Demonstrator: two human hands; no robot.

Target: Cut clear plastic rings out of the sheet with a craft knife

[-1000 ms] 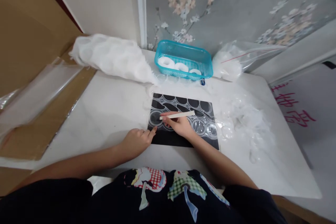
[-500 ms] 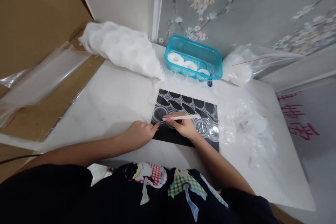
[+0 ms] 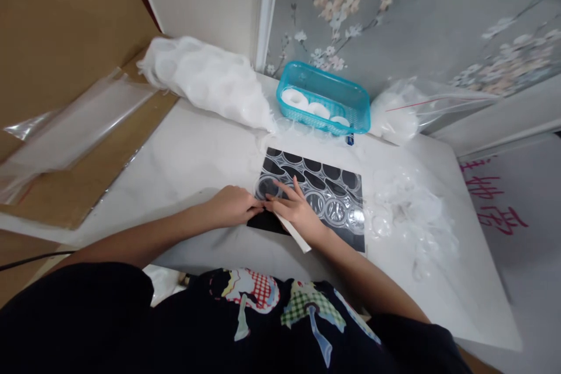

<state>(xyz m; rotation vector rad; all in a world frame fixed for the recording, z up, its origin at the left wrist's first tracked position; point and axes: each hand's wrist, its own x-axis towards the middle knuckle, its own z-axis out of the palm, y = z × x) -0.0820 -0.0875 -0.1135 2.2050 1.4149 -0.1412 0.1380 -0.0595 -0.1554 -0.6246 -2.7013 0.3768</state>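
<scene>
A black mat (image 3: 346, 234) lies on the white table (image 3: 188, 158), covered by a clear plastic sheet of round blisters (image 3: 324, 187). My right hand (image 3: 294, 210) rests on the sheet's near left part, index finger stretched forward, with a pale flat stick (image 3: 297, 234) held under the palm and pointing back toward me. My left hand (image 3: 232, 205) is closed beside it, its fingertips pinching at the sheet's left edge, touching the right hand's fingers.
A turquoise basket (image 3: 326, 96) with white rings stands at the back. A white bundle of stacked plastic (image 3: 205, 79) lies left of it, a clear zip bag (image 3: 407, 108) to its right. Loose clear plastic pieces (image 3: 412, 216) are heaped right of the mat. Cardboard (image 3: 65, 187) lies at left.
The stick, held pointing right over the sheet, now points back toward me under my right hand. Both hands have come together at the sheet's left edge.
</scene>
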